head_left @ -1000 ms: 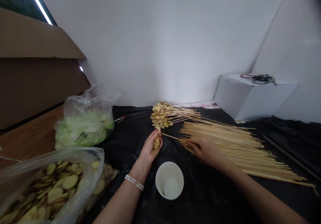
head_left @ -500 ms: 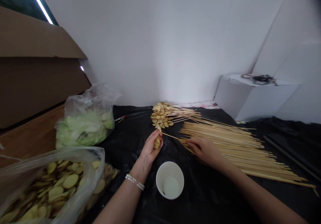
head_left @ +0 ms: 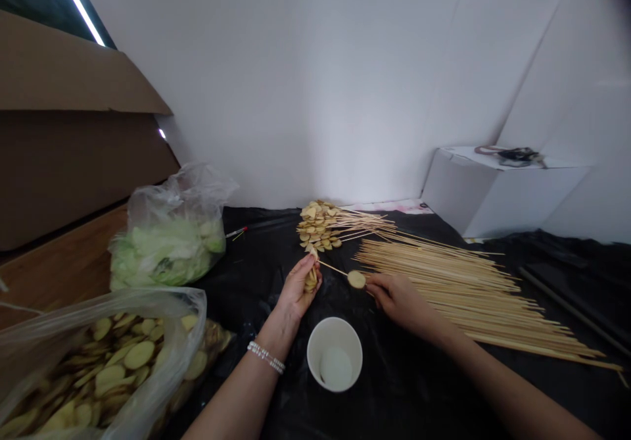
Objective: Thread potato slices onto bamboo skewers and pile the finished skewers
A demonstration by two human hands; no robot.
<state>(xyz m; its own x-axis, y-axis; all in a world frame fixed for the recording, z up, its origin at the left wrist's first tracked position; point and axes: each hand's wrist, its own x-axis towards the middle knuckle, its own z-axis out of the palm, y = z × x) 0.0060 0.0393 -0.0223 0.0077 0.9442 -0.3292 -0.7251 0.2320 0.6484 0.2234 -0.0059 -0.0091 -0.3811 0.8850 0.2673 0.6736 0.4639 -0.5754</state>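
My left hand (head_left: 296, 287) is closed around several potato slices (head_left: 311, 281), with another slice showing at its fingertips. A thin wooden skewer (head_left: 332, 267) runs from these fingers towards the right. At the skewer's right end, a round potato slice (head_left: 356, 279) faces me, its edge pinched by my right hand (head_left: 394, 296). Whether the skewer pierces that slice is too small to tell. Just beyond my left hand lies a pile of skewered potato slices (head_left: 318, 221), sticks pointing right. Loose wooden skewers (head_left: 458, 289) are spread beside and behind my right hand.
A white tub (head_left: 334, 354) stands between my forearms on black sheeting (head_left: 246, 262). To the left are an open plastic bag of potato slices (head_left: 118, 367) and a bag of pale green vegetable pieces (head_left: 167, 249). A white box (head_left: 493, 190) stands at the back right.
My right hand has shifted slightly to the right. The potato slice at its fingertips, blurred before, now shows its flat face. My left hand has stayed almost still.
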